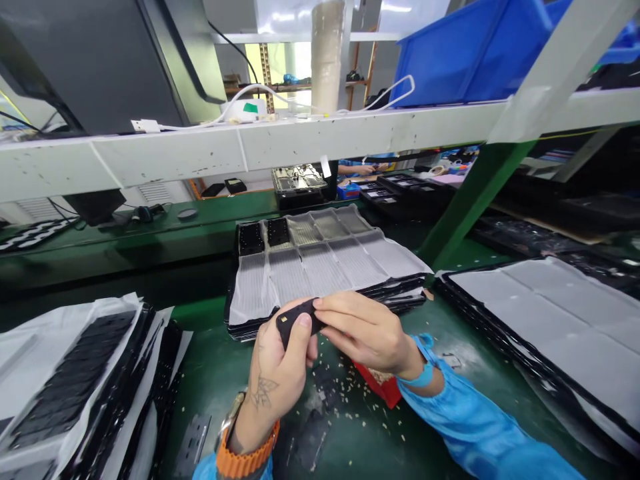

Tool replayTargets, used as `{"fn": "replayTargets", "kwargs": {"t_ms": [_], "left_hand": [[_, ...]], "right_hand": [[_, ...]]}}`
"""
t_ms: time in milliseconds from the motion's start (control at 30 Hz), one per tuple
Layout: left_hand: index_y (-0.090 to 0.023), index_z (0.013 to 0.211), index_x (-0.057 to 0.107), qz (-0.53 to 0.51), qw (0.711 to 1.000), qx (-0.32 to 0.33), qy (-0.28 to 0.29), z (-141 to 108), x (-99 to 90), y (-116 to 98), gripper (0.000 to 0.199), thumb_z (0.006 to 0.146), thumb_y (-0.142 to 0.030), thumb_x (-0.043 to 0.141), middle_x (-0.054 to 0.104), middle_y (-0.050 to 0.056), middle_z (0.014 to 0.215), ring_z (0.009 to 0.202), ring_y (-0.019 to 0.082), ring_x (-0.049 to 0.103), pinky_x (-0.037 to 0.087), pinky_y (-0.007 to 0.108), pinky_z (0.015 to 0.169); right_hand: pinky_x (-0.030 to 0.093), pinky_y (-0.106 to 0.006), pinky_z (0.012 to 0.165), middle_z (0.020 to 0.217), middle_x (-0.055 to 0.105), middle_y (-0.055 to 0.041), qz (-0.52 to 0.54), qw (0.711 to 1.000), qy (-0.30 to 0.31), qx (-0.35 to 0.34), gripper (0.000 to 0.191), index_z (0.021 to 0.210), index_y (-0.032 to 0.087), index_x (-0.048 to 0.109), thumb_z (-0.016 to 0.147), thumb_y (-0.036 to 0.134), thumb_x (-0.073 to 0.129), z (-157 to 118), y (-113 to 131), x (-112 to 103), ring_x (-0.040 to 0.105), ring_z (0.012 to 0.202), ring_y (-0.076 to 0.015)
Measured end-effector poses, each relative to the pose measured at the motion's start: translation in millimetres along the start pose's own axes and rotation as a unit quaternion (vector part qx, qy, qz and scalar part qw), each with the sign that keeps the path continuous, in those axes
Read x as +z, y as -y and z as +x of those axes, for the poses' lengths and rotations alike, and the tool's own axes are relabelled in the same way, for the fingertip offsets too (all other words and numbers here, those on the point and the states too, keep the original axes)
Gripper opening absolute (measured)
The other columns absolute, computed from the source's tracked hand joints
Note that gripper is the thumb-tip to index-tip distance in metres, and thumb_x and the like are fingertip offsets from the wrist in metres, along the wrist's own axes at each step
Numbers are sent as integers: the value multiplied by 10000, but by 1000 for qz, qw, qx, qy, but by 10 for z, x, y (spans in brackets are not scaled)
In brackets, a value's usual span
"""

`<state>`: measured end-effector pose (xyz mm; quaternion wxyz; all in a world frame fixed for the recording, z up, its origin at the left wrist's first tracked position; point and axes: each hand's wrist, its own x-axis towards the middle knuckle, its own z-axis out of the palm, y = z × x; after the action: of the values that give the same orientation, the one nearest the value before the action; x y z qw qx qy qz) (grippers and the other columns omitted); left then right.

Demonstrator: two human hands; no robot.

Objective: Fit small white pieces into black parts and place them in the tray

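Note:
A small black plastic part (289,324) with a pale square spot on it is held up over the green bench. My left hand (283,363) wraps round it, thumb pressed on its face. The fingertips of my right hand (367,330) pinch its right end; whether they hold some smaller piece as well is hidden. Beneath my right hand lies a red tray (387,390) of tiny pale pieces, with many more scattered on the bench. Just behind my hands stands a stack of trays lined with white sheet (320,263), two dark parts (277,231) in its far-left pockets.
Stacked trays with black parts (75,373) stand at the left, and more sheet-covered trays (555,320) at the right. A white shelf beam (290,143) crosses above, with a green post (480,200) at right. A co-worker's hands (365,170) show far back.

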<state>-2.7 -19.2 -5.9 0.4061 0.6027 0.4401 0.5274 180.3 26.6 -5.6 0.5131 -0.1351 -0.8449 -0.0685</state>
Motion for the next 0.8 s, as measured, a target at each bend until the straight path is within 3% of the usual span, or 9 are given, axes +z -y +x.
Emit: {"fn": "replayTargets", "kwargs": {"t_ms": [200,367,800], "left_hand": [[-165,1196,694,-2,1000,25,-7,-18,-10,29,371,1049,-448,505,578,-49,552,468,107,519,452,213,487],[-157,1237,680,46,999,26,-1,-2,-1,39,383,1063,-430,474,574,-53,558,488,113,528,463,229,528],[-135,1184,709,66,998,21,5,-9,12,-24,385,1049,-414,480,550,-54,530,468,112,506,449,229,518]], "right_hand": [[671,-373,928,1131,779,-134,-15,1000,-20,-11,321,1263,129,680,946,90,657,-23,28,42,757,1049,-218],[666,-372,918,1091,774,-140,-6,1000,4,26,210,1158,125,698,962,82,637,-12,30,18,752,1039,-220],[646,-342,825,897,740,-70,62,997,41,14,106,975,165,694,975,97,613,44,-14,-42,716,860,-185]]}}
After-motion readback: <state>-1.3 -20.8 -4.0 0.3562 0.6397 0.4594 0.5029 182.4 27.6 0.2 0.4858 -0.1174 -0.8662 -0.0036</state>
